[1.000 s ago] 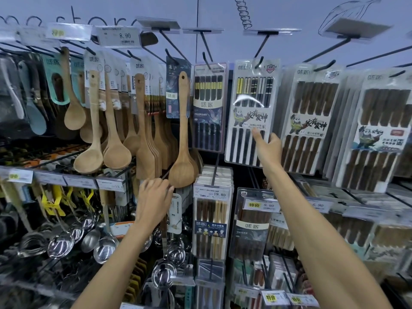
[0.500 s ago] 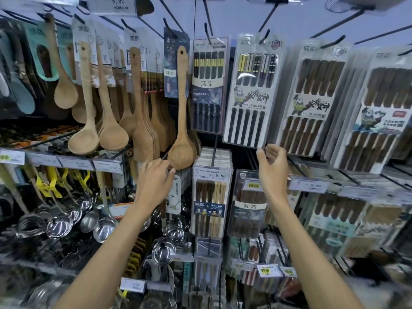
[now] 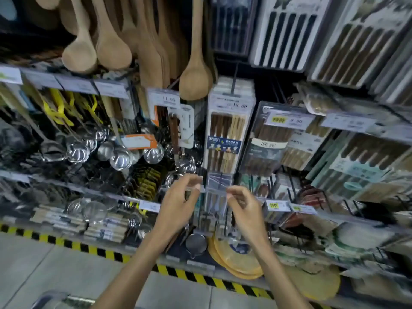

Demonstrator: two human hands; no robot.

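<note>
My left hand [image 3: 178, 205] and my right hand [image 3: 244, 209] are raised side by side in front of a lower row of hanging goods. Between their fingertips is a clear plastic tag holder [image 3: 210, 189] at the front of a hook. My left thumb and fingers pinch its left end, and my right fingers curl at its right end. Motion blur hides the exact contact. Behind it hang clear cutlery packs [image 3: 217, 206]. A boxed chopstick set [image 3: 227, 139] hangs just above.
Wooden spoons [image 3: 195, 79] and dark chopstick packs [image 3: 283, 34] hang above. Steel ladles [image 3: 121, 160] fill the hooks to the left, and more chopstick packs [image 3: 272, 143] hang to the right. Round yellow mats [image 3: 236, 257] lie low. A yellow-black strip [image 3: 89, 248] edges the base above the grey floor.
The view has dropped to the lower rows. Both hands have come down from the wooden spoon and the upper chopstick packs and now meet at the clear tag holder.
</note>
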